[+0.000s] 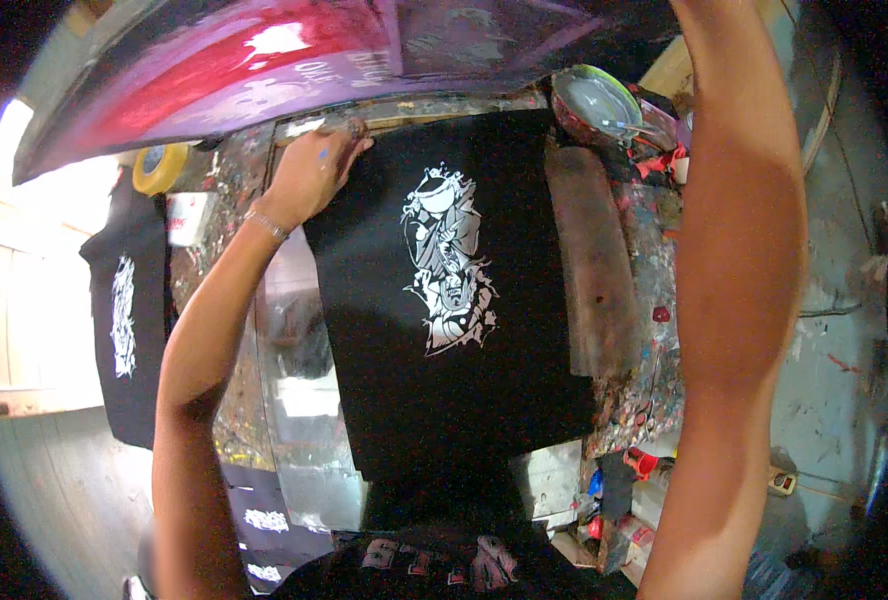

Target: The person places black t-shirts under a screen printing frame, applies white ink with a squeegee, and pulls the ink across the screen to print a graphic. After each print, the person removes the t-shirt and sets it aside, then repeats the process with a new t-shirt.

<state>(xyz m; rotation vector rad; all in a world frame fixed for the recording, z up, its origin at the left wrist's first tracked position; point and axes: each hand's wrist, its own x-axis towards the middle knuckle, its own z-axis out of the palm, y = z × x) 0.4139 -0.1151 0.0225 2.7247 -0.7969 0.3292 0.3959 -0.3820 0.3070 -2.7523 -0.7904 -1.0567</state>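
A black cloth panel (374, 400), printed in white and grey with an upside-down figure (452, 260), lies on the board in front of me. At its far left corner is my left hand (314, 172), its fingers closed on the cloth's edge. My right forearm rises along the right side and leaves the picture at the top, so the right hand is out of sight. Above the cloth, a printing screen (344, 70) stands tilted up, its mesh stained red and purple. What holds the screen up does not show.
Another printed black cloth (129, 330) hangs at the left, near a roll of yellow tape (160, 168). A bowl of grey ink (599, 100) stands at the far right of the cloth. Paint splatters cover the worktable (654, 340). More printed dark pieces (274, 500) lie low at left.
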